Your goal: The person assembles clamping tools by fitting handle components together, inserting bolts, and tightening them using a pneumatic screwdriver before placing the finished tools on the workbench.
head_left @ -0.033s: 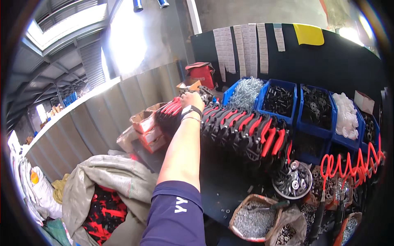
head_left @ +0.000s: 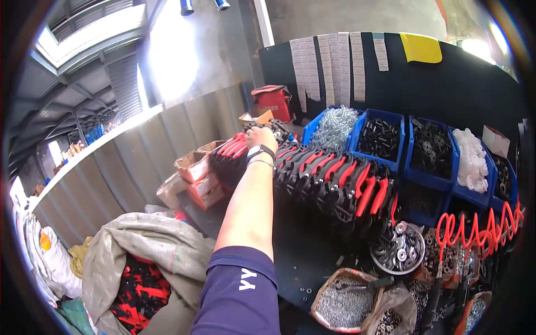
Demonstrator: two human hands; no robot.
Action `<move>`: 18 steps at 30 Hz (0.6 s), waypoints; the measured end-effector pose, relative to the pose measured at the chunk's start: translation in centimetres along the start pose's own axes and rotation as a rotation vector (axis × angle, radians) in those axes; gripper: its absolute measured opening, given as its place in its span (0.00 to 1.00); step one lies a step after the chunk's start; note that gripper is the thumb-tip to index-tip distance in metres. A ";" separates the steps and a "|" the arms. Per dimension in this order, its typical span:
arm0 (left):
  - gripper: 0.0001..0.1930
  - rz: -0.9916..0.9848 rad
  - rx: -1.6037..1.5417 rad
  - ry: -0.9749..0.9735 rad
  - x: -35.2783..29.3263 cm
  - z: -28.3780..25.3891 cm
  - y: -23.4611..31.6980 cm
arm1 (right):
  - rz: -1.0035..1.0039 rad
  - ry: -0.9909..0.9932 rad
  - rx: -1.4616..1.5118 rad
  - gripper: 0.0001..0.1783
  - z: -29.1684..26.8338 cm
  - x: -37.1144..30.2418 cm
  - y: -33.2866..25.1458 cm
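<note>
My left hand (head_left: 261, 135) reaches out to the far left end of the table, with a dark watch on its wrist. Its fingers curl downward among dark parts, and their tips are hidden, so what they hold cannot be made out. Beside it on the left lies a bunch of tools with red grips (head_left: 233, 146). To its right runs a long row of black-and-red handled hand tools (head_left: 335, 170), packed side by side. My right hand is out of view.
Blue bins (head_left: 381, 134) of small parts stand behind the row. A metal bowl (head_left: 398, 248) and a box of small metal pieces (head_left: 344, 301) sit at the near right, below a red coiled hose (head_left: 474, 229). Small cartons (head_left: 200, 177) and an open sack (head_left: 184, 240) are at left.
The picture has shifted very slightly. My left hand stays at the same spot by the tools.
</note>
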State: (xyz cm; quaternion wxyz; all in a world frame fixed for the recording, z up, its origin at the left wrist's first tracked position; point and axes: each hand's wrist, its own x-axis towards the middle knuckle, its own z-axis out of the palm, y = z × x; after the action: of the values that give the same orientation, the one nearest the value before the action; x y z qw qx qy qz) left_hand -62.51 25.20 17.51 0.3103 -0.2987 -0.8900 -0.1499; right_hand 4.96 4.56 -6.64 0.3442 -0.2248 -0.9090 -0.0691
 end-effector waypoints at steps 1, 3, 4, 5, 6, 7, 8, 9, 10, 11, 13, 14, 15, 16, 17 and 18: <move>0.21 -0.018 -0.013 -0.052 0.6 0.9 0.7 | 0.019 -0.108 -0.064 0.12 0.0 -1.7 0.3; 0.21 -0.061 -0.029 -0.156 1.1 1.5 1.1 | 0.039 -0.222 -0.117 0.12 0.6 -2.6 0.5; 0.22 -0.058 -0.057 -0.204 1.1 1.7 1.1 | 0.040 -0.208 -0.117 0.12 0.7 -2.6 0.6; 0.19 -0.033 -0.035 -0.214 0.9 1.7 1.3 | 0.040 -0.195 -0.117 0.12 0.7 -2.6 0.7; 0.17 -0.011 -0.013 -0.220 0.7 1.2 1.6 | 0.037 -0.179 -0.117 0.12 0.8 -2.6 0.8; 0.17 -0.010 0.003 -0.213 0.8 1.5 1.6 | 0.032 -0.163 -0.117 0.12 0.8 -2.5 0.9; 0.18 -0.037 0.009 -0.207 1.2 2.3 1.4 | 0.027 -0.148 -0.116 0.12 0.8 -2.5 0.9; 0.20 -0.028 0.007 -0.211 0.8 1.5 1.8 | 0.028 -0.134 -0.121 0.12 0.9 -2.7 0.9; 0.23 -0.025 0.007 -0.214 0.3 0.5 1.8 | 0.021 -0.119 -0.123 0.11 1.0 -2.7 1.0; 0.29 -0.073 -0.022 -0.219 0.1 0.6 1.8 | 0.012 -0.105 -0.126 0.11 0.9 -2.8 1.1; 0.22 -0.037 0.029 -0.163 -0.3 0.5 1.2 | -0.023 -0.067 -0.120 0.11 1.0 -2.8 1.1; 0.19 -0.033 0.033 -0.116 -0.8 0.3 1.2 | -0.045 -0.048 -0.114 0.11 0.8 -2.8 1.1; 0.17 0.047 0.053 -0.050 -1.6 0.0 1.0 | -0.070 -0.033 -0.103 0.11 0.8 -2.5 1.1; 0.17 0.128 0.073 0.010 -2.8 -0.4 1.0 | -0.093 -0.022 -0.092 0.11 0.8 -2.4 1.1; 0.15 0.198 0.018 -0.002 -4.1 -1.8 1.3 | -0.070 0.007 -0.023 0.09 0.6 -0.3 0.3; 0.14 0.243 -0.008 -0.020 -5.6 -3.3 0.5 | 0.030 -0.154 0.047 0.09 -0.1 3.2 -0.2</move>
State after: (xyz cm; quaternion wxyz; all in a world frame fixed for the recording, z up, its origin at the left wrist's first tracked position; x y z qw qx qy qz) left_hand -57.14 21.66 16.53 0.3163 -0.4071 -0.8495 -0.1116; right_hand 2.80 5.52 -4.49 0.2794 -0.2347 -0.9307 -0.0252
